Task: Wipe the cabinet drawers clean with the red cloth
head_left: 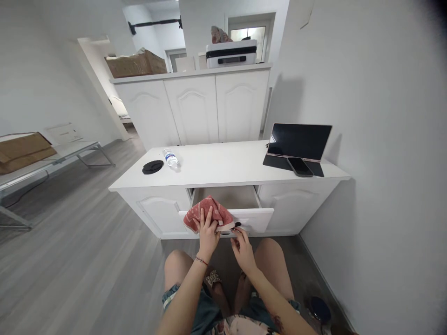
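Note:
A red cloth lies draped over the front edge of an open drawer in a low white cabinet. My left hand rests on the cloth with fingers spread flat, pressing it against the drawer front. My right hand is just below the drawer's dark handle, its fingers curled at the handle and the cloth's right corner. The inside of the drawer shows a bare pale bottom.
On the cabinet top lie a water bottle, a black round lid, a tablet on a stand and a phone. A wall runs along the right. My knees are close to the drawer. A glass table stands at left.

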A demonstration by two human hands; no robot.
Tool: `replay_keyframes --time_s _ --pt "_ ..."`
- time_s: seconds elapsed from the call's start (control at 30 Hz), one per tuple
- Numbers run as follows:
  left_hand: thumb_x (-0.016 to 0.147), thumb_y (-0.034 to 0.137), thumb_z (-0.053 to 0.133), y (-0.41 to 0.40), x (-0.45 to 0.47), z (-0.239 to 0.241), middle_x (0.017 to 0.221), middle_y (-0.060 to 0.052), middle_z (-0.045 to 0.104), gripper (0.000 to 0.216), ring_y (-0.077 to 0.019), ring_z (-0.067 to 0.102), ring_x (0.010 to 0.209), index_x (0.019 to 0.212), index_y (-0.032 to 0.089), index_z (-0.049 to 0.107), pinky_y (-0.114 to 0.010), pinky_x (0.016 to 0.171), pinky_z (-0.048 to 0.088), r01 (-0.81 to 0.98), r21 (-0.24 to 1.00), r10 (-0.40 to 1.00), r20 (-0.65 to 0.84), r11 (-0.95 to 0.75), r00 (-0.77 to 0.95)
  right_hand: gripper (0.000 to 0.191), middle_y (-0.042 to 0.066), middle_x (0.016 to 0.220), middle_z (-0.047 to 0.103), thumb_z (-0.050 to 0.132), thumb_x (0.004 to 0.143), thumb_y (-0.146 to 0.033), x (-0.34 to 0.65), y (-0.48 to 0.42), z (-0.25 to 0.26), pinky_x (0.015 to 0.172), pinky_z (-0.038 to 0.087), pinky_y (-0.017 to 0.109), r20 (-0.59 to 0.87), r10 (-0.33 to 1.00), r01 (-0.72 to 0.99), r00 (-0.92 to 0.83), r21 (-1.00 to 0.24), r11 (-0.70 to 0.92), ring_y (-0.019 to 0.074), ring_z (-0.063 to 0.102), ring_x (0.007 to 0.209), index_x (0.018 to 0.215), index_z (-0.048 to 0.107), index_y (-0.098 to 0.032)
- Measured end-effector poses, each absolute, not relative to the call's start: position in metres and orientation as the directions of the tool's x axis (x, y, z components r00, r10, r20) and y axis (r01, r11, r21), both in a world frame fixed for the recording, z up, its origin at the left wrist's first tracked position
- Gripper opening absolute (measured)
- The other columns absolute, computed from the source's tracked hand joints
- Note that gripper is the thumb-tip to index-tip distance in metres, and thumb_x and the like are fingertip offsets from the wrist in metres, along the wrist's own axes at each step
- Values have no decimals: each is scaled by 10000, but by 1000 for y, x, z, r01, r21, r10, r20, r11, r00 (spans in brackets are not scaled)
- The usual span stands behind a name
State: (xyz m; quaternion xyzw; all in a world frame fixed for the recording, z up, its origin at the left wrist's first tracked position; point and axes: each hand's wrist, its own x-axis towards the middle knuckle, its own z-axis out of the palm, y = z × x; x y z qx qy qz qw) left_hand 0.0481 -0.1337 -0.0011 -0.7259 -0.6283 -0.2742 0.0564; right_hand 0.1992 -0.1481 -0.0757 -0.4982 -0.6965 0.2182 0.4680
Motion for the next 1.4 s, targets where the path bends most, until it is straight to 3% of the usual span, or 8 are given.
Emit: replay_keyframes --time_s 0.1,0.2,0.6,0.83,0.97,1.2,1.33,1.4 --pt "729 123 569 -130 57 3 1506 -48 278 135 -365 -18 1401 811 216 623 -686 1067 -19 935 259 889 445 -240 105 281 131 1159 542 393 900 -223 207 -164 -89 787 526 341 421 907 482 -27 -789 381 204 604 968 1133 547 -190" --pt "724 125 582 -127 72 5 1509 -32 271 122 -368 5 1401 799 213 621 -686 1071 -23 923 234 881 438 -305 180 261 102 1043 585 384 891 -204 214 -178 -100 742 530 331 372 923 473 -99 -798 372 194 616 885 1076 568 -200" --pt "805 134 509 -111 137 -1 1534 -3 204 189 -317 -10 1410 940 201 621 -654 1093 83 780 167 780 330 -603 532 236 48 839 646 382 854 -147 231 -218 -121 677 477 291 181 943 480 -280 -824 301 186 627 753 904 603 -214" --pt "891 152 408 -100 155 -14 1513 4 273 294 -229 -17 1416 1098 197 611 -528 1141 117 619 79 613 281 -782 738 248 60 784 661 395 810 -135 238 -228 -135 628 460 303 143 952 483 -270 -835 263 217 634 714 853 614 -243" --pt "916 174 388 -96 155 -33 1505 -17 294 306 -190 56 1415 1135 170 602 -410 1139 194 513 46 509 228 -857 830 251 65 825 678 397 804 -157 239 -231 -133 670 454 305 39 946 480 -320 -855 198 224 636 763 872 629 -227" --pt "912 151 384 -100 144 -80 1509 -1 285 281 -187 127 1407 1000 160 651 -361 1081 317 543 106 553 190 -833 811 280 87 931 687 400 780 -192 236 -231 -136 786 436 324 -112 929 528 -353 -843 99 248 622 894 892 656 -199" --pt "879 103 387 -107 126 -92 1491 -8 325 360 -194 184 1395 1149 191 608 -368 978 432 630 203 659 130 -749 741 276 85 888 678 383 784 -178 235 -233 -135 767 435 315 -108 923 536 -370 -836 117 233 619 857 871 645 -201" --pt "865 92 388 -111 111 -93 1484 -36 335 408 -225 352 1325 1218 196 564 -378 882 490 675 224 702 69 -703 709 273 78 878 674 382 782 -164 236 -233 -132 755 435 306 -105 921 535 -375 -836 122 222 617 840 859 641 -206"
